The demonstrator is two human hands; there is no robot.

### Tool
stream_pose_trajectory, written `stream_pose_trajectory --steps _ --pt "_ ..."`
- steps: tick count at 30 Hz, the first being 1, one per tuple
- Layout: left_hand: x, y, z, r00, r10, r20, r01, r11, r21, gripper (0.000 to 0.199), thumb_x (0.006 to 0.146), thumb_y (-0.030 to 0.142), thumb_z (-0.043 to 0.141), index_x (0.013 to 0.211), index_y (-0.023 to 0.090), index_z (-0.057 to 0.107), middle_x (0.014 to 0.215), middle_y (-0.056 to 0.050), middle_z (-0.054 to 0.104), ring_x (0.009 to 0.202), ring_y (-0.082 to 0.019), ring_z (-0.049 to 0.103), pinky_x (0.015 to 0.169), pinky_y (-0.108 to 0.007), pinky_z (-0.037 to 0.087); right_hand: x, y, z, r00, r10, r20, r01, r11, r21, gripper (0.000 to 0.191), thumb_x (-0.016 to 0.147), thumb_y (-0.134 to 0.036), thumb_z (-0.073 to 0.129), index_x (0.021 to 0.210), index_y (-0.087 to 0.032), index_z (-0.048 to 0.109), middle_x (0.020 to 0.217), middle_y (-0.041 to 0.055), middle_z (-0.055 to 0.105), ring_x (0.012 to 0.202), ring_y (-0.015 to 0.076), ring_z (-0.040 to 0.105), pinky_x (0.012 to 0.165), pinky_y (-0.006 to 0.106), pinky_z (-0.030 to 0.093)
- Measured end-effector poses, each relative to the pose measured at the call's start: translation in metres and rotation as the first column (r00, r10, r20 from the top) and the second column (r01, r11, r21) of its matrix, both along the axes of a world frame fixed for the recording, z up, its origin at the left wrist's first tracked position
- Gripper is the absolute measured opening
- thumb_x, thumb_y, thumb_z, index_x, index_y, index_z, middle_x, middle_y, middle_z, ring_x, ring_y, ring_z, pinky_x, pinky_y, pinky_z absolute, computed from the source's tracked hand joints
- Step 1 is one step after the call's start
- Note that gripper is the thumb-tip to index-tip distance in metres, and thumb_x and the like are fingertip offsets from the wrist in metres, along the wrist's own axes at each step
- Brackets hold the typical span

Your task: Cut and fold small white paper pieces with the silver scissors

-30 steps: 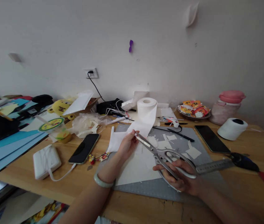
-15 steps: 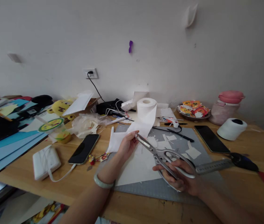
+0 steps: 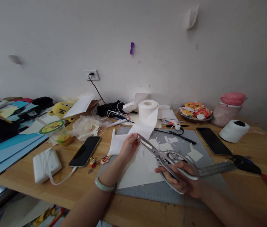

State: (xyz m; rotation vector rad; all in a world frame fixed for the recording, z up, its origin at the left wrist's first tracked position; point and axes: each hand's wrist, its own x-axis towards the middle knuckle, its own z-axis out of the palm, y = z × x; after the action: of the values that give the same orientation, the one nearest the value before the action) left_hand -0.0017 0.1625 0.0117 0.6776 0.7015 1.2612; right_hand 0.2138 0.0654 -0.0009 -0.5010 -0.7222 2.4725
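My right hand (image 3: 182,179) grips the handles of large silver scissors (image 3: 155,152), with fingers through the loops. Their blades look nearly closed and point up and left, the tips meeting my left fingertips. My left hand (image 3: 130,146), with a pale bangle on the wrist, is closed in a pinch at those tips; whatever is between the fingers is too small to make out. Below the hands a white paper sheet (image 3: 135,173) lies on a grey cutting mat (image 3: 166,192). Behind them a white paper roll (image 3: 147,113) trails a strip toward my left hand.
Paper scraps (image 3: 194,153) and a black pen (image 3: 182,137) lie on the mat. A metal ruler (image 3: 216,169) sits at right, near a phone (image 3: 212,141) and thread cone (image 3: 234,132). Leftward are another phone (image 3: 84,151), a white power bank (image 3: 47,165) and a lidded cup (image 3: 56,132).
Almost nothing differs. Both hands and the scissors keep nearly the same place, and the view has shifted very slightly.
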Motion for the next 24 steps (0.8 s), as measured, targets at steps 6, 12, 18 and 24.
stream_pose_trajectory --steps 6,12,18,24 --pt "-0.0003 -0.0023 0.004 0.999 -0.032 -0.02 0.032 0.999 0.021 0.015 0.06 0.016 0.07 0.067 0.014 0.057 0.064 0.001 0.055 0.057 -0.007 0.051 0.058 -0.019 0.038 0.0004 0.0015 0.0004 1.0 -0.002 -0.002 0.002 1.0 -0.001 0.05 0.076 -0.04 0.047 0.11 -0.004 0.059 0.059 -0.0025 0.044 0.035 0.0012 0.025 0.03 0.015 0.01" --pt "0.0009 -0.0033 0.0053 0.999 -0.049 -0.018 0.05 0.997 0.057 0.016 0.058 0.017 0.072 0.063 0.014 0.056 0.061 0.002 0.053 0.06 -0.008 0.052 0.059 -0.02 0.037 0.0001 0.0006 0.0029 1.0 -0.007 -0.017 0.007 1.0 0.011 0.05 0.077 -0.039 0.048 0.11 -0.004 0.059 0.06 -0.0023 0.045 0.035 0.0004 0.025 0.029 0.014 0.011" --pt "0.0002 -0.0046 0.0056 0.997 -0.077 -0.012 0.077 0.996 0.051 0.019 0.058 0.021 0.073 0.06 0.013 0.056 0.06 0.002 0.053 0.058 -0.008 0.05 0.059 -0.02 0.039 0.0 0.0009 0.0035 0.999 0.01 -0.032 -0.009 1.0 0.018 0.05 0.076 -0.041 0.051 0.11 -0.005 0.059 0.061 -0.0026 0.045 0.035 -0.0002 0.026 0.029 0.014 0.011" --pt "-0.0003 -0.0033 0.004 0.994 -0.103 0.036 0.101 0.994 0.045 0.019 0.056 0.015 0.074 0.06 0.013 0.056 0.061 0.003 0.052 0.059 -0.007 0.051 0.062 -0.02 0.04 0.0009 0.0004 0.0013 0.999 0.019 -0.045 -0.018 1.0 0.021 0.051 0.073 -0.041 0.057 0.11 -0.006 0.059 0.062 -0.0033 0.044 0.036 -0.0004 0.027 0.029 0.014 0.011"
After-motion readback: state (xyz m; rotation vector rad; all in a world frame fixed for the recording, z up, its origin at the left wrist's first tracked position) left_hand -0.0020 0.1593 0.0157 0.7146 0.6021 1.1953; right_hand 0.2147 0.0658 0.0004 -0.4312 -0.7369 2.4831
